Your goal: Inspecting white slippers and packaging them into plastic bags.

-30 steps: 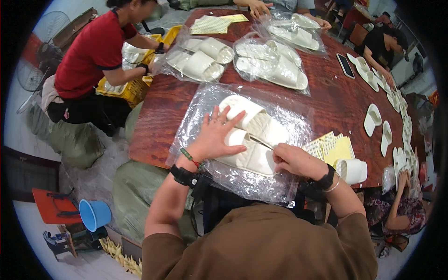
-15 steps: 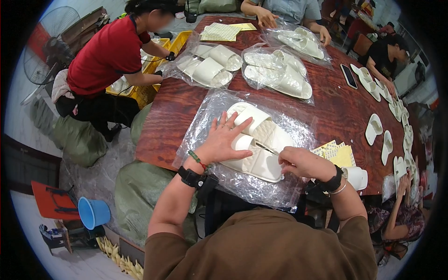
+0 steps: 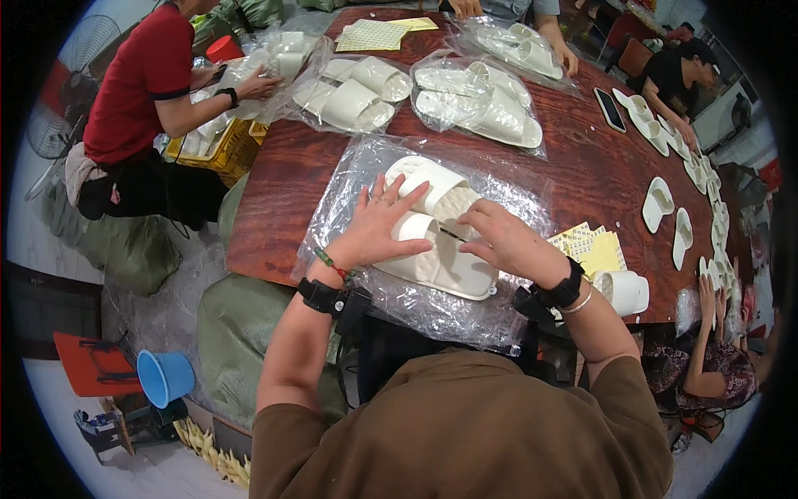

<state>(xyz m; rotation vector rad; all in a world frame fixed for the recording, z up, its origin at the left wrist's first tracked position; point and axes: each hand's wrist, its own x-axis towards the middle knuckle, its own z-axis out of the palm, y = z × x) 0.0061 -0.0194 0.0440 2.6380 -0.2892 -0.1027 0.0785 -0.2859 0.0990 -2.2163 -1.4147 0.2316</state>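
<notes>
A pair of white slippers (image 3: 465, 268) lies on a flat clear plastic bag (image 3: 353, 187) at the table's near edge. My left hand (image 3: 384, 226) rests over the slippers' straps, its fingers spread and holding nothing. On the other side of the pair, my right hand (image 3: 515, 245) has its thumb and fingers curled around a thin dark tool (image 3: 453, 236). The tool's tip points into the gap between the two slippers; its kind is hard to make out. A round white sticker shows at the edge of the nearer slipper.
Bagged slippers (image 3: 356, 104) lie farther back. Sticker sheets (image 3: 592, 248) and a white slipper (image 3: 623, 291) are to the right, beyond them a phone (image 3: 609, 110) and a row of loose slippers (image 3: 706, 187). Co-workers surround the reddish table (image 3: 270, 224); one in red handles bagged slippers.
My right hand has moved left and inward over the slippers with the thin tool, while my left hand stays on the straps. The co-worker in red has brought bagged slippers up to the table.
</notes>
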